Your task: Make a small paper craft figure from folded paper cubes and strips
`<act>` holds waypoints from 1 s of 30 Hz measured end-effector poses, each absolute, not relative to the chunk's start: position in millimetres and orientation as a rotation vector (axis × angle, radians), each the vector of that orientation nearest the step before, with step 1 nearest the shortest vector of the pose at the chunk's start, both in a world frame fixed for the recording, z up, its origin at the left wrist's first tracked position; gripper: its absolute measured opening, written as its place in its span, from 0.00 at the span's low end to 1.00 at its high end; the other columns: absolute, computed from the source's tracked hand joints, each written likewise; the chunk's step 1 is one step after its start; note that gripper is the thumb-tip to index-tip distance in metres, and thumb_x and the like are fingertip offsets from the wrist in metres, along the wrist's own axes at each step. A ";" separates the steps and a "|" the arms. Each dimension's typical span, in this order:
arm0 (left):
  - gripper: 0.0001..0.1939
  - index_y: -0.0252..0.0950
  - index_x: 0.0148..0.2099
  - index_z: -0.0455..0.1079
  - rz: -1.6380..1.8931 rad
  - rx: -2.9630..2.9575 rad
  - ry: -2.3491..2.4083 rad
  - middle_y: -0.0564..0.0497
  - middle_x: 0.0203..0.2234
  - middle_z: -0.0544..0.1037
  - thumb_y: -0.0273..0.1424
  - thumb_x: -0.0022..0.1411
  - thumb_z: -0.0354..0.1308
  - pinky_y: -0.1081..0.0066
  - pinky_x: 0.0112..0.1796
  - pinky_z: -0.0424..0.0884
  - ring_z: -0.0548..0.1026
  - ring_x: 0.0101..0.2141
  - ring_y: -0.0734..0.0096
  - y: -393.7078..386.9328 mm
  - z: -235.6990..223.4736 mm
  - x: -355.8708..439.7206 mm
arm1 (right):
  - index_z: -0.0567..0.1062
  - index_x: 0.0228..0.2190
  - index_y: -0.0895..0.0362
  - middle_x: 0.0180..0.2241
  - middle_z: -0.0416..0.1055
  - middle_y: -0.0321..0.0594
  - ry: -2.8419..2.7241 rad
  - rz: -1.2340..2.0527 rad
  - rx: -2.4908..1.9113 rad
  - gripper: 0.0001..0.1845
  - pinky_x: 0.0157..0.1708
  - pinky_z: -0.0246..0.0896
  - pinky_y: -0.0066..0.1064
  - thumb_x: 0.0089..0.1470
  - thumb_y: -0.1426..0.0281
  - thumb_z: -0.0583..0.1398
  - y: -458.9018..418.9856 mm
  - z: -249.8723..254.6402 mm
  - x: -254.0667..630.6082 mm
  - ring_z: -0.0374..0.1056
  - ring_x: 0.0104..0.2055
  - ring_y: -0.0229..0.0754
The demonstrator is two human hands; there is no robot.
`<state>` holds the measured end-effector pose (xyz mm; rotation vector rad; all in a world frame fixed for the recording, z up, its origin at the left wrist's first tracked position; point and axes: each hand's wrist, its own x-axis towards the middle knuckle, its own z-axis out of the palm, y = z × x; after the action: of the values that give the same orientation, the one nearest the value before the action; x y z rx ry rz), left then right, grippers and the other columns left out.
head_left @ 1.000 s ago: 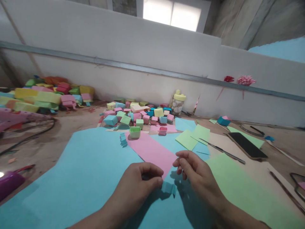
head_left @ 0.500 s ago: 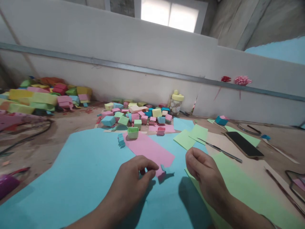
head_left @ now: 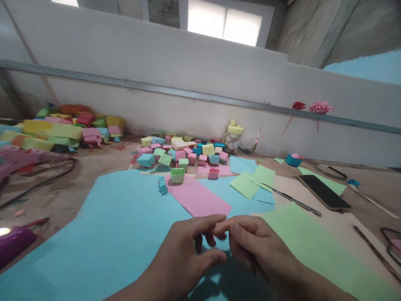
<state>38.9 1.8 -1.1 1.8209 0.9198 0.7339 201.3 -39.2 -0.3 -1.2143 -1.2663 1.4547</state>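
Note:
My left hand (head_left: 191, 255) hovers low over the large blue paper sheet (head_left: 122, 213), its fingers curved and its thumb apart from them. Nothing shows in its gap. Meeting its fingertips is the stretched index finger of my right hand (head_left: 255, 240), whose thumb presses on the curled fingers; whatever they may hold is hidden. Just beyond the hands lies a pink paper strip (head_left: 199, 196). At its far end sit an open green paper box (head_left: 177, 175) and a small folded blue paper piece (head_left: 162, 185).
Many small paper boxes (head_left: 183, 156) crowd the back beside a yellow-lidded jar (head_left: 232, 138). To the right are green paper (head_left: 319, 246), a thin pointed tool (head_left: 293, 200) and a phone (head_left: 324, 192). A pink glue gun (head_left: 21, 156) and purple object (head_left: 15, 244) stand left.
My two hands have come together, the right moving left and reaching out its index finger. The small pink and blue paper bit by my left fingertips is out of sight now.

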 end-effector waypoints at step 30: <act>0.16 0.34 0.40 0.69 0.847 1.100 1.175 0.61 0.14 0.58 0.40 0.54 0.55 0.81 0.16 0.48 0.52 0.16 0.82 26.8 -12.6 36.8 | 0.58 0.53 0.72 0.23 0.69 0.45 -2.565 -0.580 -0.974 0.23 0.24 0.58 0.34 0.54 0.85 0.46 -21.1 -30.5 202.7 0.62 0.25 0.43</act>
<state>36.8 26.8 -12.6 1.0996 1.1749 0.8470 202.7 -21.1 -30.5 -0.9740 -2.5654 -0.5797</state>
